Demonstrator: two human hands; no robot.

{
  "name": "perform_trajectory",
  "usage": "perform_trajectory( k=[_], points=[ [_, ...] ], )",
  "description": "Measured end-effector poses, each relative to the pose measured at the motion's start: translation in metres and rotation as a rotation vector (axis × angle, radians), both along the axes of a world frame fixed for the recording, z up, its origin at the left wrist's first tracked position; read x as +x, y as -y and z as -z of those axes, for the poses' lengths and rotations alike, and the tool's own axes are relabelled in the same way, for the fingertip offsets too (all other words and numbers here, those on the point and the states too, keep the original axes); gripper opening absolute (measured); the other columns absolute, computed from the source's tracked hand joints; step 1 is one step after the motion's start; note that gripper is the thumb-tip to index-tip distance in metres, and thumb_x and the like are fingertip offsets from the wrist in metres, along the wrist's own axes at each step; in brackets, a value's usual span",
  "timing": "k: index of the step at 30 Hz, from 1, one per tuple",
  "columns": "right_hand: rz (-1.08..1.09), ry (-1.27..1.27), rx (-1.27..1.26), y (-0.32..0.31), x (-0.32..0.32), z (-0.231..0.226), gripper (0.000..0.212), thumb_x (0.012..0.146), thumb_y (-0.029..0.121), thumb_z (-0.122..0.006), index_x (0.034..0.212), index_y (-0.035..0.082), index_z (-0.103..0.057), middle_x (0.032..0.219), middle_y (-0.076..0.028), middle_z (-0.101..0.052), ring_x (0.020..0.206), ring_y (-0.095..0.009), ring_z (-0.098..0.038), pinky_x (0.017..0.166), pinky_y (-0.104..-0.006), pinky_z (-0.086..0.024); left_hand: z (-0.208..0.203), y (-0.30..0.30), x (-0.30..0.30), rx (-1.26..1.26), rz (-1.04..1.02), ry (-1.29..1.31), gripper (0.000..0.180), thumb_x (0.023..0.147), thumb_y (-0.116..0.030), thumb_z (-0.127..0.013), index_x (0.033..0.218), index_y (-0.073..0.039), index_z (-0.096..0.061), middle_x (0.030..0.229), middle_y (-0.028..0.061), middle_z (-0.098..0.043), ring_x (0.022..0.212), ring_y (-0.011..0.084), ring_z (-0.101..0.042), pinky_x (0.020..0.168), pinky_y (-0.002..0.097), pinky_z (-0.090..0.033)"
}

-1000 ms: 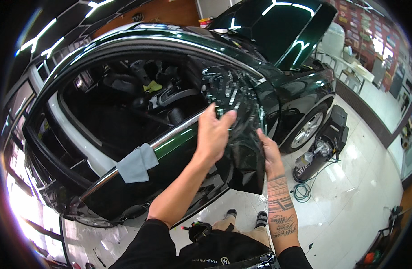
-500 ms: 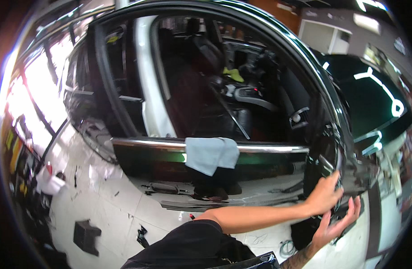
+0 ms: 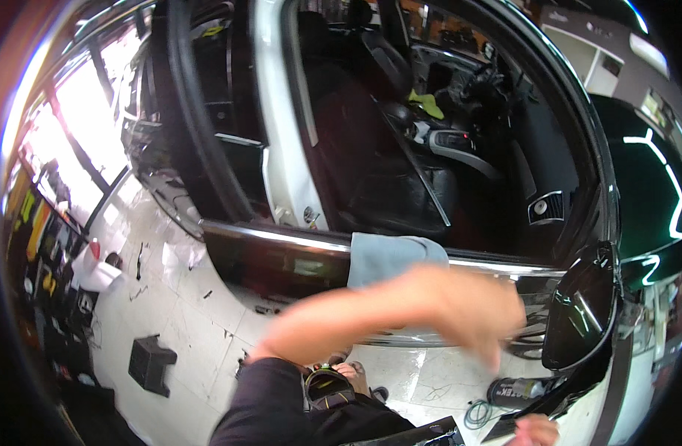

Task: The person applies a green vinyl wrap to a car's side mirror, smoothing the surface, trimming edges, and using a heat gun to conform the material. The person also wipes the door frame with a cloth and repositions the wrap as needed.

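I stand at the open front door of a dark car. My left hand [image 3: 478,312] is motion-blurred and hangs in front of the door's chrome window ledge [image 3: 274,239], just right of a grey-blue cloth [image 3: 389,256] draped over that ledge; nothing shows in its fingers. The black side mirror [image 3: 579,312] is right of that hand. Only a sliver of my right hand [image 3: 536,431] shows at the lower edge, too little to tell its grip.
Through the window opening are the black seats [image 3: 385,178] and a yellow cloth [image 3: 428,104] on the console. On the white floor lie a black step stool [image 3: 151,364], a coiled cable [image 3: 478,412] and a dark can [image 3: 519,388]. A glossy green bonnet [image 3: 645,208] is at right.
My view has swung left along the door. My left hand has left the mirror area and swept left toward the cloth. My right hand has dropped to the lower edge.
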State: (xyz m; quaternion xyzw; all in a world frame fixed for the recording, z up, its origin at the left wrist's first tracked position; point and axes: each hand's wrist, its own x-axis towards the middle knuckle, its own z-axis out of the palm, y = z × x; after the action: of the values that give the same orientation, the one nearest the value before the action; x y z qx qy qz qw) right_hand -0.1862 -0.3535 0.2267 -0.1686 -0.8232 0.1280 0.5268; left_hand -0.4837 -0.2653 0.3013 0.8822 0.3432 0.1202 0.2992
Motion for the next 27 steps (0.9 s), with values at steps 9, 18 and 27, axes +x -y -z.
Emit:
perform_trajectory(
  k=[9,18,27],
  points=[
    [0.332,0.391,-0.214,-0.146,-0.221,0.042,0.034,0.087,0.018,-0.063,0.114,-0.002,-0.065,0.117,-0.022,-0.062,0.111,-0.039,-0.057,0.099,-0.0477,-0.041,0.105,-0.207,-0.247,-0.603,-0.537,-0.908,0.025,0.091,-0.021,-0.064,0.108,-0.003,-0.069,0.098,0.0083,-0.072,0.079,0.0212,-0.070,0.071,0.0383,-0.058],
    [0.488,0.654,-0.353,-0.181,-0.265,0.080,0.034,0.096,0.030,-0.052,0.095,-0.001,-0.066,0.085,-0.013,-0.059,0.078,-0.030,-0.051,0.075,-0.0394,-0.033,0.246,-0.235,-0.334,-0.973,-0.293,-0.935,0.020,0.089,-0.014,-0.062,0.108,-0.009,-0.069,0.100,0.0080,-0.073,0.080,0.0194,-0.070,0.068,0.0372,-0.057],
    [0.488,0.608,-0.252,-0.179,-0.270,0.089,0.034,0.098,0.029,-0.049,0.095,0.001,-0.068,0.080,-0.013,-0.054,0.078,-0.030,-0.052,0.073,-0.0383,-0.032,0.149,-0.234,-0.216,0.202,-0.488,-0.055,0.022,0.079,-0.021,-0.068,0.091,-0.003,-0.075,0.093,0.0202,-0.073,0.087,0.0332,-0.072,0.077,0.0455,-0.057]
  ],
)
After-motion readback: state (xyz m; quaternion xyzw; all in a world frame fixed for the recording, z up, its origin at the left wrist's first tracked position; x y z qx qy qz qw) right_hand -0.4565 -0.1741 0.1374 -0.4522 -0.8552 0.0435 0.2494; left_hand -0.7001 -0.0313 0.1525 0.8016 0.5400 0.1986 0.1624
